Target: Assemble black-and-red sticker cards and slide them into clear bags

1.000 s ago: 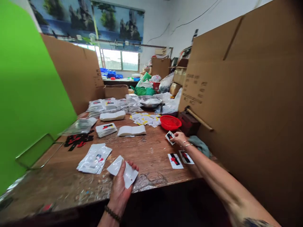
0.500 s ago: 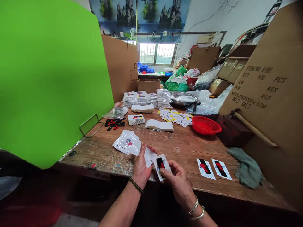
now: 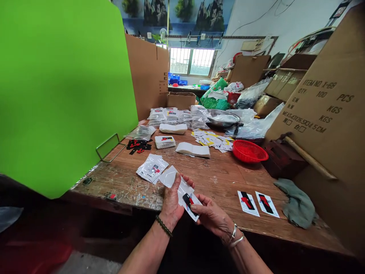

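Head view: white glossy packet (image 3: 169,176) in left hand (image 3: 172,201), held beneath the thumb; printed card (image 3: 188,207) in right hand (image 3: 211,214), pinched between thumb and fingers, at the near end of the packet, apparently touching it. For good results, likely best: keep the card level, align its leading edge squarely with the packet, steady the black-and-red strip (image 3: 186,199) under light thumb pressure, and avoid creasing. Note the materials: stiff-looking rectangular card; smooth, dark strip; thin, shiny film over the packet pile (image 3: 150,167); two flat cards (image 3: 248,204) on scuffed wooden tabletop (image 3: 222,182); round openwork red basket (image 3: 249,152); limp, crumpled grey-green cloth (image 3: 295,203).
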Demonstrator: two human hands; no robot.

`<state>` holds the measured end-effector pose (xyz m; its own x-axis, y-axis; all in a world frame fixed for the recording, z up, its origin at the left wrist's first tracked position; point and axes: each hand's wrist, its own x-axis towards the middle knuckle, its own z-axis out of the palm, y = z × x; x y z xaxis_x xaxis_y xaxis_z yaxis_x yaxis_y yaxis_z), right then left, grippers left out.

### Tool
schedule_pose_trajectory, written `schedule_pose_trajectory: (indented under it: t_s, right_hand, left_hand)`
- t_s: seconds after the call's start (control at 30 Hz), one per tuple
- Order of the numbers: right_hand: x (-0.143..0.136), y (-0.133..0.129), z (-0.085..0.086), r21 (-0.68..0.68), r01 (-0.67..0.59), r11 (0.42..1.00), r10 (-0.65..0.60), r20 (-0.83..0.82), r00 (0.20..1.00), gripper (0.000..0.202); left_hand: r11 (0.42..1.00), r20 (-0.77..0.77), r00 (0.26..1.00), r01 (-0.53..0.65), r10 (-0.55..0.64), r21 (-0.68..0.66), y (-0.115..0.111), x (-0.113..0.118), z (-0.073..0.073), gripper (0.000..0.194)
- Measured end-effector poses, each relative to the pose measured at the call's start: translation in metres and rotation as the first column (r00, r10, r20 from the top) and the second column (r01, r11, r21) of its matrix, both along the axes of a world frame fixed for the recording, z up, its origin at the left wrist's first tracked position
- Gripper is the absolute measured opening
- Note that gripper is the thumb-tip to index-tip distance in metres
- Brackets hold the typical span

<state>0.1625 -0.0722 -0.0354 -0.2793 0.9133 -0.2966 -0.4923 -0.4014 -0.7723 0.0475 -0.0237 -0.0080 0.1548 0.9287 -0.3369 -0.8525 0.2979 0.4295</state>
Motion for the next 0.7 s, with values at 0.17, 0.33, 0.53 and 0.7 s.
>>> schedule_pose_trajectory:
  t_s: [0.17, 0.33, 0.53, 0.7]
  right_hand:
    - [0.001, 0.005, 0.001, 0.004, 0.016, 1.0, -0.016, 0.007, 1.0, 0.04]
    - [-0.004, 0.012, 0.0, -0.007, 0.146, 0.989, -0.145, 0.094, 0.985, 0.051]
    - [-0.013, 0.015, -0.002, 0.107, 0.36, 0.927, -0.376, 0.234, 0.897, 0.058]
    - [-0.013, 0.012, -0.005, 0.074, 0.326, 0.942, -0.332, 0.313, 0.89, 0.061]
  left_hand:
    - [0.999, -0.012, 0.999, 0.037, -0.037, 0.018, -0.004, 0.002, 0.0, 0.04]
    - [0.997, -0.038, 0.998, 0.044, -0.042, 0.06, -0.01, 0.01, -0.001, 0.046]
    - [0.999, -0.036, 0.999, 0.02, -0.019, 0.025, -0.006, 0.011, -0.008, 0.039]
    - [1.0, 0.006, 1.0, -0.004, 0.004, -0.028, -0.002, 0.009, -0.017, 0.029]
